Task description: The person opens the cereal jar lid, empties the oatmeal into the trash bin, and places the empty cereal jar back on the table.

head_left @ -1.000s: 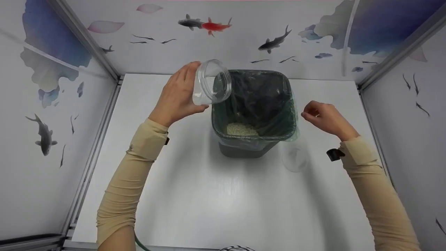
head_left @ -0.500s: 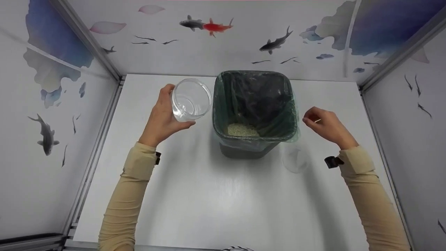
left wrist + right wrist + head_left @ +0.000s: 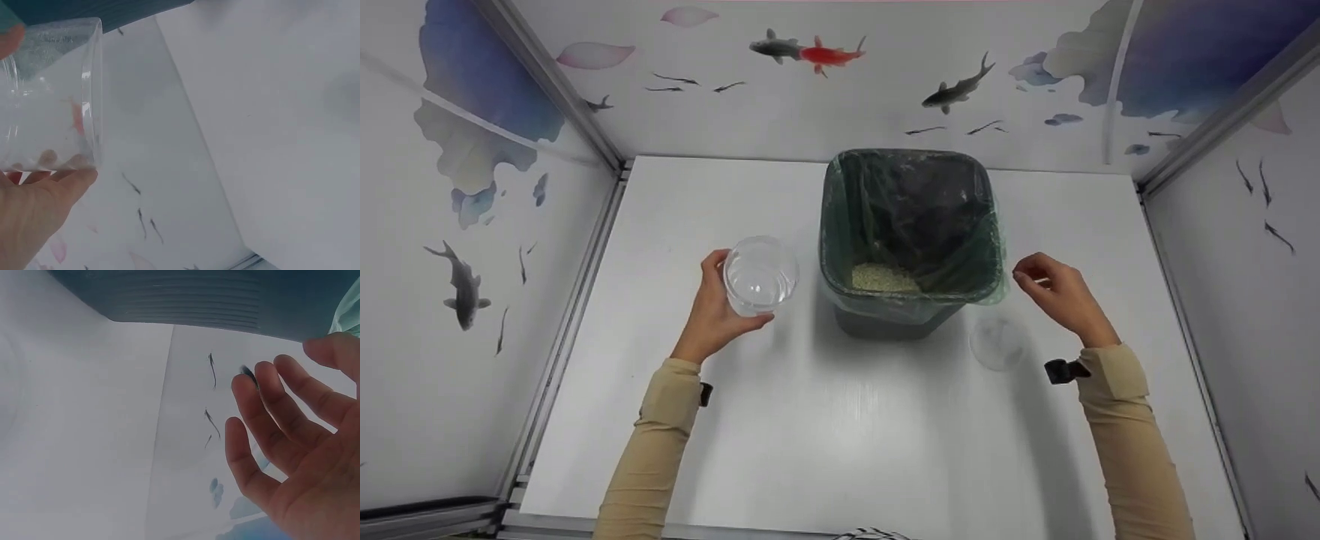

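A clear plastic jar point(image 3: 760, 276) is gripped by my left hand point(image 3: 712, 315), fingers on its far side and thumb on the near side. Its wide mouth faces up in the head view, and no contents show inside. In the left wrist view the jar point(image 3: 53, 101) appears see-through, with fingertips against its wall. My right hand point(image 3: 1057, 292) hovers right of the bin, holding nothing; in the right wrist view its fingers point(image 3: 281, 422) are loosely bent. Between the hands stands a dark bin point(image 3: 877, 326) lined with a green plastic bag point(image 3: 840, 225). Pale grains point(image 3: 883, 278) lie at its bottom.
A clear round lid point(image 3: 998, 343) lies on the white table point(image 3: 855, 435), right of the bin's base. White panels printed with fish point(image 3: 952, 94) close off the back and both sides. A black-and-white patterned thing point(image 3: 871, 534) peeks in at the front edge.
From beside the bin's rim, my left hand has brought the jar left and toward me, turning its mouth from the bin to upward. My right hand has come slightly nearer to me.
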The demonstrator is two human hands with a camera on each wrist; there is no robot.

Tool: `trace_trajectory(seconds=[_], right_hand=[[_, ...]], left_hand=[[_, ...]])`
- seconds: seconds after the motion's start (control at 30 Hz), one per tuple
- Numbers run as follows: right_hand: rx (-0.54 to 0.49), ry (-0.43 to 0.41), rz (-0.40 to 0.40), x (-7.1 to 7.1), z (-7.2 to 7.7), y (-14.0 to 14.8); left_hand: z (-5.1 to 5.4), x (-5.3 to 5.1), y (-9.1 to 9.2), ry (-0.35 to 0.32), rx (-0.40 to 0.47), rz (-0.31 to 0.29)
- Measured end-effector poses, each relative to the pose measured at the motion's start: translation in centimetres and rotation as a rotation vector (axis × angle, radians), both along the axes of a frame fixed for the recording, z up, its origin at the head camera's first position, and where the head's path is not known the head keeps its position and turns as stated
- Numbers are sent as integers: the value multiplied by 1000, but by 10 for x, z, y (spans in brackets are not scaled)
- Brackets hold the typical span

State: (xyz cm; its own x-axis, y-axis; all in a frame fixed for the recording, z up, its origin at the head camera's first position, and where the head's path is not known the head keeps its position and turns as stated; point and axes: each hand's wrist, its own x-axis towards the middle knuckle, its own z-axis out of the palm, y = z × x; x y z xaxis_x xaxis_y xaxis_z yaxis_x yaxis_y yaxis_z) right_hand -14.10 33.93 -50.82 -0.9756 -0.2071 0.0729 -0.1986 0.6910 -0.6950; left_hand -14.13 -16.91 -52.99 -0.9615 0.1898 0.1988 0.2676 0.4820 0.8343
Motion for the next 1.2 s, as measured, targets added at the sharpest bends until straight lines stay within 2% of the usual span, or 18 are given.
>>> trace_trajectory(seconds=[0.2,0.3,0.47,0.57,0.7,0.8,0.97,1.0,1.2], right_hand=[[-54,-52,-52,11,-18,2],[-61,-81,-73,15,-27,0],[-88,-114,-121,21,-42,-4],[-103,-136,-136,24,-49,-7],[-109,-165,-157,28,-57,-8],[-112,-178,-173,30,-60,-9],[-118,-177,-171,30,-63,-12],[-119,-175,-167,30,-63,-13],[-126,-167,-147,28,-68,-14]], left_hand=[[-37,18,6,-76,42,-120],[-54,28,12,-109,91,-146],[-75,46,24,-155,178,-171],[-84,55,32,-189,176,-178],[-94,63,47,-239,125,-198],[-101,63,57,-242,127,-232],[-109,60,78,-225,142,-330],[-104,61,82,-230,145,-353],[-114,61,105,-219,155,-447]])
